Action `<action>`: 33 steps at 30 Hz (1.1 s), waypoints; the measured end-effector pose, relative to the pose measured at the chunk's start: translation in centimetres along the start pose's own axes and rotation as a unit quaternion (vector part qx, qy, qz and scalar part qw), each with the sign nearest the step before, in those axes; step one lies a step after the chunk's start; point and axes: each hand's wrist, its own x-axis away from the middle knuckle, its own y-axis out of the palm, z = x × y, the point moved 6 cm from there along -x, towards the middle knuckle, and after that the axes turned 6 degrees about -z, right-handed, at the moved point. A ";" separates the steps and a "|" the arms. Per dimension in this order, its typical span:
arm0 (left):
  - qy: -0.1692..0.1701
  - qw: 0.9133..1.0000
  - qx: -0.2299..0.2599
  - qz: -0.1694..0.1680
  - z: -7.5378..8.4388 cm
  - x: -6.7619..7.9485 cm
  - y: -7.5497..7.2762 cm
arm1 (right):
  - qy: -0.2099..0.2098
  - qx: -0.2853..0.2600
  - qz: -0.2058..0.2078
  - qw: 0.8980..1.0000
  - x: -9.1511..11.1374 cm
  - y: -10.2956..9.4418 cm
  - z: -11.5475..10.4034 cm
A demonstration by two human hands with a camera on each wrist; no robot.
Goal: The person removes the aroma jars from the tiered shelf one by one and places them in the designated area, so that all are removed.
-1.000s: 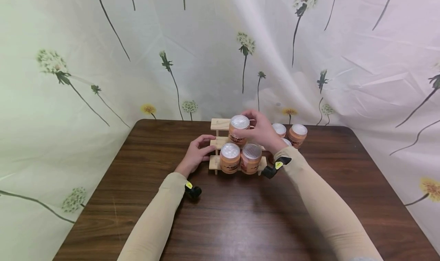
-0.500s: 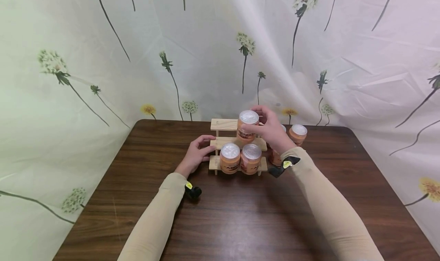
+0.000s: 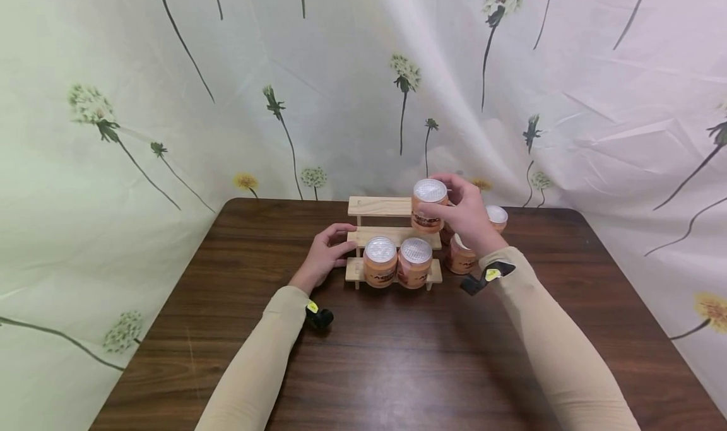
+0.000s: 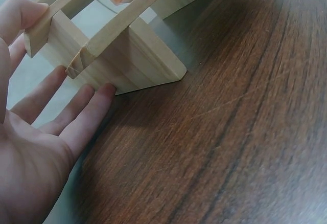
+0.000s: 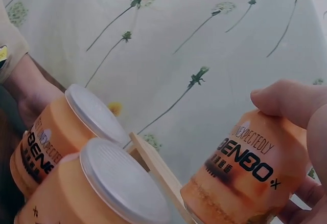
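A small three-step wooden display rack [image 3: 377,207] stands near the table's back edge. My left hand [image 3: 324,254] holds the left end of its middle step, thumb in front and a finger behind; in the left wrist view the other fingers [image 4: 84,116] rest against the side panel. My right hand [image 3: 468,213] grips an orange jar [image 3: 428,210] with a clear ridged lid, its dark lettering showing in the right wrist view. This jar is upright by the right end of the upper steps; contact with the rack is unclear. Two matching jars, left [image 3: 380,264] and right [image 3: 414,265], stand on the bottom step.
More orange jars stand right of the rack, one jar [image 3: 461,257] close beside it and another jar [image 3: 496,216] farther back, partly hidden by my right hand. A dandelion-print curtain [image 3: 341,90] hangs behind the dark wooden table [image 3: 386,361].
My right hand has moved the jar rightward, from the middle of the rack to its right end. My left hand has stayed on the rack, which has not moved.
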 end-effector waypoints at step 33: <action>0.004 1.000 -0.003 0.000 0.2 0.1 0.0 | -0.038 -0.066 0.061 0.995 4.6 -8.1 1.8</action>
